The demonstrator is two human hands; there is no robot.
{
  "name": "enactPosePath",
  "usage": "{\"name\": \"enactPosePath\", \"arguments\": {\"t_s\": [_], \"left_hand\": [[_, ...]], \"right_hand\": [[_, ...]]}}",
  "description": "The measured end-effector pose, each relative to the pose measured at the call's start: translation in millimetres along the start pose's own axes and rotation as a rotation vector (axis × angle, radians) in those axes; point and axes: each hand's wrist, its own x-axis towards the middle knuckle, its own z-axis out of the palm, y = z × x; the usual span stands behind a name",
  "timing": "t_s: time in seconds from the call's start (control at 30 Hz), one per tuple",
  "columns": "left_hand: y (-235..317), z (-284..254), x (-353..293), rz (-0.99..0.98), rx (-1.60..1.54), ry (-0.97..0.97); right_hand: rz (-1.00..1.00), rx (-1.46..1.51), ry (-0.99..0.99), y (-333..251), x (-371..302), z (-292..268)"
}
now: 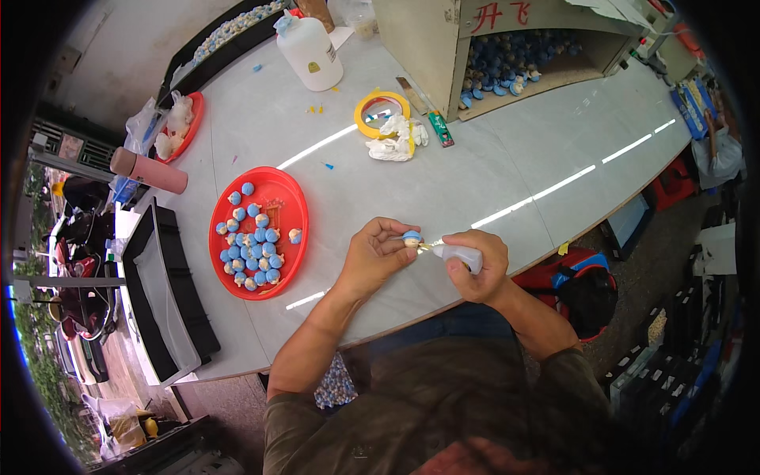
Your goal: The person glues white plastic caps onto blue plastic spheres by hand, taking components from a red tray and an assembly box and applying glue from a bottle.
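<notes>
Over the front part of the table, my left hand (370, 260) pinches a small doll head (412, 237) with a blue top and a cream lower part. My right hand (489, 277) is wrapped round a small translucent squeeze bottle (465, 256). The bottle's thin nozzle points left and reaches the lower edge of the doll head; whether it touches cannot be made out. To the left of my hands, a round red tray (300, 207) carries many similar blue and cream heads (260, 237). One of them lies apart near the tray's right side.
A black bin (207, 336) stands at the table's left edge, near a pink bottle (158, 172). Farther back are a white jug (310, 55), yellow tape (362, 119), crumpled white gloves (396, 142) and a cabinet (419, 47) holding blue pieces. Another person (716, 146) is at far right.
</notes>
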Motion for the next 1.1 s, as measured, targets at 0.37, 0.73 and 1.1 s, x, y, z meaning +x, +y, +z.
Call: {"name": "enactPosePath", "arguments": {"t_s": [0.37, 0.73, 1.1], "left_hand": [[-3.2, 1.4, -0.6, 0.061, 0.084, -0.002], [-1.0, 1.1, -1.2, 0.062, 0.05, 0.001], [7.6, 0.0, -2.7, -0.146, -0.11, 0.009]], "right_hand": [[-0.045, -0.053, -0.027, 0.5, 3.4, 3.5], [0.043, -0.039, 0.011, 2.3, -0.5, 0.6], [0.444, 0.27, 0.21, 1.2, 3.3, -37.5]]}}
